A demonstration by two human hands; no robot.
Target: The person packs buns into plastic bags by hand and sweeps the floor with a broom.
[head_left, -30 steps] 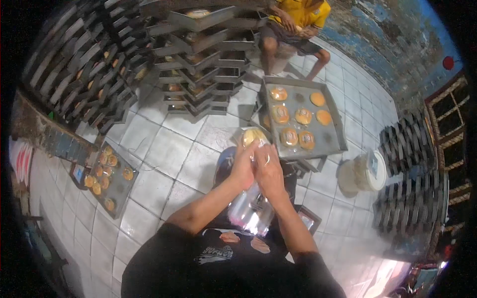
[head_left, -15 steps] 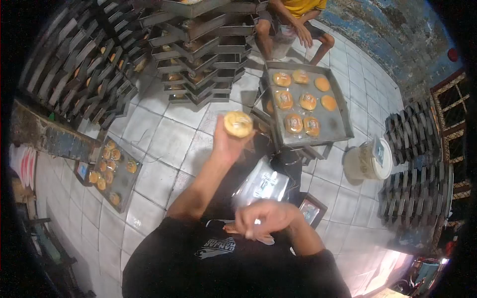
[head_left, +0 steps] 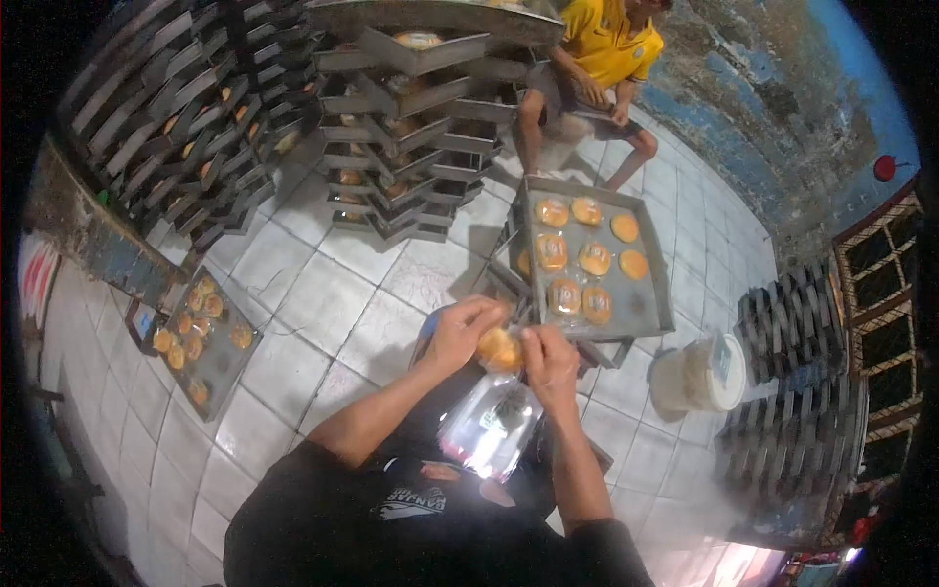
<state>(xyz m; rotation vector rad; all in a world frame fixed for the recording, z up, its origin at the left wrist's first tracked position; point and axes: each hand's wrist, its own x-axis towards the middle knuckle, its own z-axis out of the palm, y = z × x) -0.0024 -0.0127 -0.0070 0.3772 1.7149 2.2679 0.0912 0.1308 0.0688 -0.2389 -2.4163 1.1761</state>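
Note:
A golden bun [head_left: 500, 349] in clear wrap hangs between my two hands above my lap. My left hand [head_left: 464, 333] pinches the wrap at its left, and my right hand [head_left: 551, 358] pinches it at the right. Below the bun, a stack of shiny clear bags [head_left: 492, 427] lies on my lap. Beyond my hands stands a metal tray [head_left: 641, 305] of round buns, several in printed wrap and two at its right side that look unwrapped.
Zigzag stacks of metal trays [head_left: 406, 147] stand ahead and at the left. Another tray of buns [head_left: 221, 370] lies on the tiles at the left. A white bucket [head_left: 696, 377] stands at the right. A person in a yellow shirt [head_left: 608, 44] sits beyond the tray.
My right hand has come up from the bags to the bun. My left hand has turned from holding the bun on its palm to pinching the wrap. The bun is lower.

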